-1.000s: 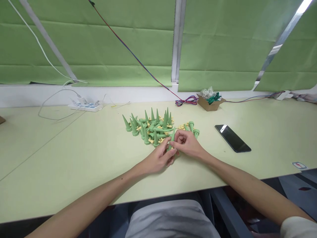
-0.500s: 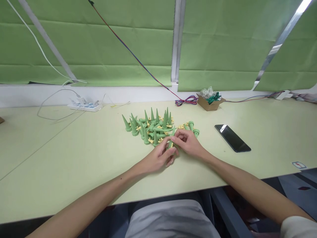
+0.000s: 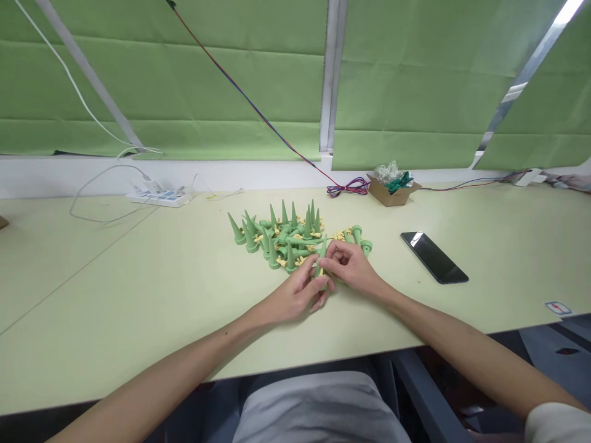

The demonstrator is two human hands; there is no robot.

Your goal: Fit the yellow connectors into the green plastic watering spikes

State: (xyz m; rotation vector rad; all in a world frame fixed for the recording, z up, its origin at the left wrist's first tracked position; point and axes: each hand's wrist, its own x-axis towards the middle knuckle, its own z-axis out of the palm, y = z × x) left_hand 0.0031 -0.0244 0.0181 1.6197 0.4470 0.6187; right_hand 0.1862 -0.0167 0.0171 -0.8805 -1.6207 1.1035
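Between my two hands a green watering spike [image 3: 322, 249] stands nearly upright, point up, with a bit of yellow low on its side. My left hand [image 3: 300, 292] is closed round its lower part from the left. From the right, the thumb and forefinger of my right hand [image 3: 349, 263] pinch at the spike's side, its other fingers curled. Just beyond lies a pile of green spikes [image 3: 285, 214] and small yellow valve pieces [image 3: 282, 263]; several spikes stand point up, others lie down. More green spikes [image 3: 356, 232] lie beyond my right hand.
A black phone [image 3: 434, 257] lies on the pale table [image 3: 138, 307] to the right. At the back are a small cardboard box [image 3: 392, 195] with plastic and green material, a coiled red-blue cable [image 3: 348, 187] and a white power strip [image 3: 161, 197] with cords.
Almost nothing differs. My hands keep the same hold on the spike, with only a slight shift of the fingers and of the spike.
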